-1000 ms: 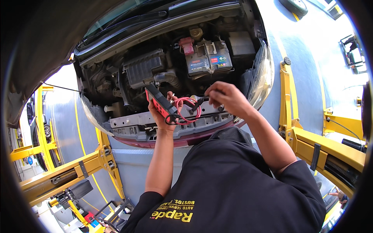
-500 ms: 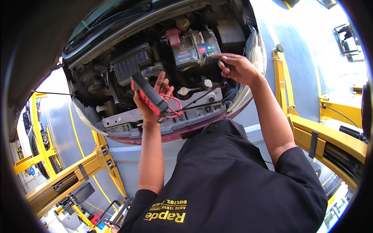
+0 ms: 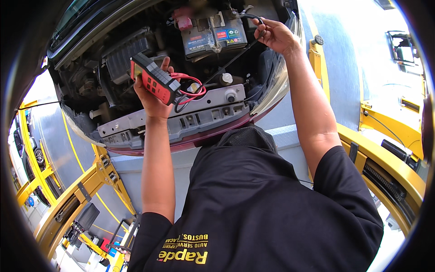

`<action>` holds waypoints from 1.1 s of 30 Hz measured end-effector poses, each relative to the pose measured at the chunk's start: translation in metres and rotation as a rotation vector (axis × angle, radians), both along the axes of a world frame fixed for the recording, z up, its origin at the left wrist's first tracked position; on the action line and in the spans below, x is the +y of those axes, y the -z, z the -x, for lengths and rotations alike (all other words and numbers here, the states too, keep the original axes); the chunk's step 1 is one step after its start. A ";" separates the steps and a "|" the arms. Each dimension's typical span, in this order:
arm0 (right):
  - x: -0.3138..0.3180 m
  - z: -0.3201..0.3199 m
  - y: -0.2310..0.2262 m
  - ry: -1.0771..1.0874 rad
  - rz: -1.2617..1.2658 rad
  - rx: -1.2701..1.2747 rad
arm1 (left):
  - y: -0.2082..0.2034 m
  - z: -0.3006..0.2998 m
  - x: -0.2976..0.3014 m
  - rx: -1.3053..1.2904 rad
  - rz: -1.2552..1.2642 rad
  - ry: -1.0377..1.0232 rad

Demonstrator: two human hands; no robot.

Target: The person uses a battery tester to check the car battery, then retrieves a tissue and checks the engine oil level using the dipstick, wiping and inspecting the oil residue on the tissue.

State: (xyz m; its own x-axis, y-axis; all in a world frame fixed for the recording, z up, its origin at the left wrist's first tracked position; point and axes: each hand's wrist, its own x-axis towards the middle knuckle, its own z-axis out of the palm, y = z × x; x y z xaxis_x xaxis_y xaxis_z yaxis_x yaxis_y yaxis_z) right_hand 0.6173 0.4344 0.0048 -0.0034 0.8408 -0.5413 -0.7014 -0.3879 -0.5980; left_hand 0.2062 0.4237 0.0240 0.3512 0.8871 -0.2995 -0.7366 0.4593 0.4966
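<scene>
My left hand (image 3: 154,102) is closed around a red and black handheld battery tester (image 3: 156,84), its buttons facing up. From the tester's near end run a red lead (image 3: 192,95) and a black lead (image 3: 226,63). The black lead stretches across the engine bay to my right hand (image 3: 277,37), whose fingers pinch it at the battery's right. A metal clamp (image 3: 247,9) shows just beyond those fingers, near the battery's far right corner; whether it touches the terminal I cannot tell. The car battery (image 3: 213,38) is grey with a colourful label. A red terminal cover (image 3: 183,20) sits at its left.
The open engine bay holds a black ribbed engine cover (image 3: 129,52) at the left and a white cap (image 3: 226,79) behind the grey front crossmember (image 3: 181,111). Yellow lift arms (image 3: 376,158) stand at both sides. A dark mesh cap (image 3: 247,138) shows before the bumper.
My right hand has moved up with the black lead, and the clamp now shows at the battery's far corner. The tester has turned to show its buttons. The view has shifted.
</scene>
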 end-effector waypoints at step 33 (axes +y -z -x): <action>0.041 0.068 0.052 -0.156 0.155 -1.722 | 0.020 -0.014 0.031 0.100 0.023 0.153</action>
State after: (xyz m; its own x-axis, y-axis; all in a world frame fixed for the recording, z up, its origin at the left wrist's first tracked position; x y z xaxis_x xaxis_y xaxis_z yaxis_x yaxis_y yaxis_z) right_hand 0.5491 0.4750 -0.0468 0.5477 0.8328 -0.0806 0.6937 -0.5059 -0.5127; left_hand 0.2207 0.4550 0.0043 0.4488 0.8182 -0.3593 -0.6044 0.5741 0.5524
